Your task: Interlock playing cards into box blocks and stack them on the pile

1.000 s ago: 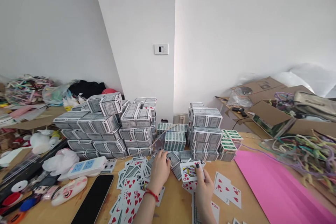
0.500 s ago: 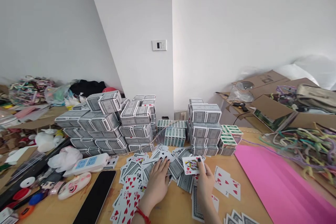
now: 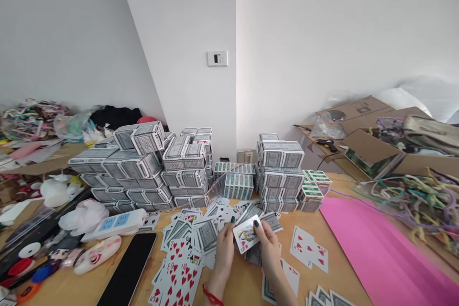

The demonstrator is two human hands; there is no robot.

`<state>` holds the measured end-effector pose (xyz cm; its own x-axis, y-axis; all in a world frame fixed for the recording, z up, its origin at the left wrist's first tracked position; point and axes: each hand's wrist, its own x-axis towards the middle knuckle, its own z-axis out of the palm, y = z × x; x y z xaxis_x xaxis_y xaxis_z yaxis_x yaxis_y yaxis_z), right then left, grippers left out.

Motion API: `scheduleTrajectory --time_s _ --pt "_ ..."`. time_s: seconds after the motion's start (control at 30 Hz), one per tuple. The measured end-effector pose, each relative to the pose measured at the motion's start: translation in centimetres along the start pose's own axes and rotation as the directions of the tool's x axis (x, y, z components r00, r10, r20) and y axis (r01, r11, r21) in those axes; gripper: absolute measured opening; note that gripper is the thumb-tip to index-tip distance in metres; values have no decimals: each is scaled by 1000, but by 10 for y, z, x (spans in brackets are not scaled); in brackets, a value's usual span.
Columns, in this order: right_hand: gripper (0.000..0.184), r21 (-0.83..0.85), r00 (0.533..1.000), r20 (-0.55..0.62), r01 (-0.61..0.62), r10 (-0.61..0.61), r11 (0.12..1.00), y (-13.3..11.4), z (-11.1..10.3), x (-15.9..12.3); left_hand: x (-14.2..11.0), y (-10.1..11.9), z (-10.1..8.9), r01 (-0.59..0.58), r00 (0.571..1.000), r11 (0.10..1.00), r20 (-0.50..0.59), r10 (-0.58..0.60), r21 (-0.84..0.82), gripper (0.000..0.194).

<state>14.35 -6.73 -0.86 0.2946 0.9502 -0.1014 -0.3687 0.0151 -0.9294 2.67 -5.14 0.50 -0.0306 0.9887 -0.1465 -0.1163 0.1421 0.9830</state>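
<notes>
A red queen playing card (image 3: 247,236) faces up between my two hands, tilted over the loose cards. My right hand (image 3: 268,246) pinches its right side, thumb on its face. Closed at the card's left edge is my left hand (image 3: 225,248), its thumb along the upper corner; its other fingers are hidden. Whether more cards lie behind the queen, I cannot tell. Left of my hands, a spread of face-up heart cards (image 3: 179,272) overlaps face-down cards (image 3: 205,235). A few heart cards (image 3: 308,247) lie to the right, and an ace (image 3: 291,275) shows beside my right wrist.
Stacked blocks of cards (image 3: 132,167) rise at the back left, with another stack (image 3: 281,167) at the back right. Green-and-white card boxes (image 3: 239,186) stand between them. A black phone (image 3: 127,267), a power strip (image 3: 120,222) and a pink sheet (image 3: 380,248) flank the work area.
My left hand has lifted off the loose cards and come to the queen's left edge. My right hand has brought the queen left and tilted it.
</notes>
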Motion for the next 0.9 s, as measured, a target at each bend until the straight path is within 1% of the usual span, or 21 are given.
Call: scheduleTrajectory --time_s 0.07,0.17,0.23,0.33,0.43,0.47,0.53,0.63,0.7,0.77,0.9 --pt "33 -15 999 33 -8 9 1000 0 -1 -2 -3 -3 -4 36 999 998 28 -35 -44 36" --pt "33 -97 992 128 -7 20 995 -3 -1 -4 -4 0 -13 78 984 994 166 -63 -82 29" --pt "31 -145 982 188 2 26 989 -5 0 -7 -3 2 -17 104 971 992 225 -84 -76 26" --pt "30 -171 982 187 13 20 985 -7 2 -11 0 3 -19 114 967 993 235 -102 -38 24" --pt "32 -156 986 161 -14 40 988 -7 2 -13 1 0 -18 80 969 997 236 -77 -4 25" --pt "33 -146 987 152 -30 52 989 -7 1 -13 1 -1 -17 67 972 998 224 -66 3 26" --pt "35 -123 994 98 -39 51 992 -7 -1 -11 1 -1 -17 61 986 998 158 -60 -1 27" --pt "36 -75 997 -69 12 -17 997 -7 -5 -5 -1 4 -16 102 995 992 16 -101 -79 26" --pt "36 -48 989 -143 37 -44 998 -7 -7 -1 -2 8 -16 120 991 981 -42 -127 -150 25" --pt "39 -56 987 -156 34 -42 998 -7 -7 1 -3 12 -17 117 989 968 -61 -134 -223 28" --pt "44 -105 990 -131 31 -45 994 -7 -3 0 -1 12 -17 89 988 943 -89 -123 -322 35"
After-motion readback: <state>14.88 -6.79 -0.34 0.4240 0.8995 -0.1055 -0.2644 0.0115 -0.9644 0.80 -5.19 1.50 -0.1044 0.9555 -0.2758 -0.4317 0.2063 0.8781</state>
